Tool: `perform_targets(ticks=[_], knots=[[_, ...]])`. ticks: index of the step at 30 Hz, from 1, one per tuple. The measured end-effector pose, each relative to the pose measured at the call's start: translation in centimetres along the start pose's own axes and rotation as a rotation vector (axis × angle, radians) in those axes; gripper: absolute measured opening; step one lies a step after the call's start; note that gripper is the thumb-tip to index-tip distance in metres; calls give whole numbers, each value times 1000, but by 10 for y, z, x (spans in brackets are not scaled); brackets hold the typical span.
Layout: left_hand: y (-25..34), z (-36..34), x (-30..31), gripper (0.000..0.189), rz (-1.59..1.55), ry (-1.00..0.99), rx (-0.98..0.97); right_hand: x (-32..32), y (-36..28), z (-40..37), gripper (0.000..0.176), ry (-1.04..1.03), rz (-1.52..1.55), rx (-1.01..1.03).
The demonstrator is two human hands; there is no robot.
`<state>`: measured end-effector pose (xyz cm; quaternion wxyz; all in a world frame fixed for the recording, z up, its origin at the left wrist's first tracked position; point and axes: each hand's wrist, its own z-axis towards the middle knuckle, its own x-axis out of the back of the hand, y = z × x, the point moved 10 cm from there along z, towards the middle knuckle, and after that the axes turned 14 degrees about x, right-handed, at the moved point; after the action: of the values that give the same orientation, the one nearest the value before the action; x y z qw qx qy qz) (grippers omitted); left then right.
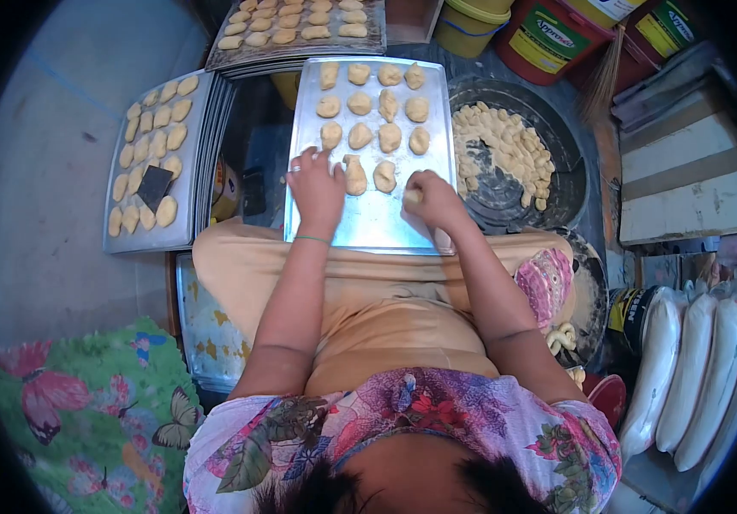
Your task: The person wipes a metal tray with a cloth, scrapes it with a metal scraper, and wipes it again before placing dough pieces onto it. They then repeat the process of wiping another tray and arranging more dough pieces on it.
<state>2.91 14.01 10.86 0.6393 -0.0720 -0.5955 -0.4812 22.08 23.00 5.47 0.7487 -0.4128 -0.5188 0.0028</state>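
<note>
A metal tray (pixel 343 224) lies across my lap, with rows of dough pieces (pixel 360 104) on it. My left hand (pixel 315 193), with a ring on one finger, reaches over the tray's left side. Its fingers are apart and point down at the tray, beside a longish dough piece (pixel 355 176); what lies under the palm is hidden. Over the right side of the tray, my right hand (pixel 437 204) has its fingers curled around a small dough piece (pixel 412 198), which shows partly between them. A rounder dough piece (pixel 384 176) sits just left of this hand.
A large dark round pan (pixel 569 184) with many small dough pieces (pixel 510 141) stands right of the tray. Filled trays are stacked at left (pixel 201 171) and at the back (pixel 300 49). Buckets (pixel 548 38) line the back right; filled plastic bags (pixel 685 368) stand at lower right.
</note>
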Motion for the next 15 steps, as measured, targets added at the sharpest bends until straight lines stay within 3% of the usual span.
perform_targets(ticks=[2,3,6,10,15], knots=[[-21,9,2,35,48,-40,109,24,16,-3,36,245,85,-157],[-30,13,-5,35,-11,-112,128,35,20,-2,35,369,102,-140],[-43,17,-24,34,-187,-237,147,38,32,5,36,429,72,-117],[-30,12,-26,30,-291,-174,98,24,42,5,38,277,18,-277],[-8,2,-20,33,-144,-113,-33,28,25,-3,40,171,51,-251]])
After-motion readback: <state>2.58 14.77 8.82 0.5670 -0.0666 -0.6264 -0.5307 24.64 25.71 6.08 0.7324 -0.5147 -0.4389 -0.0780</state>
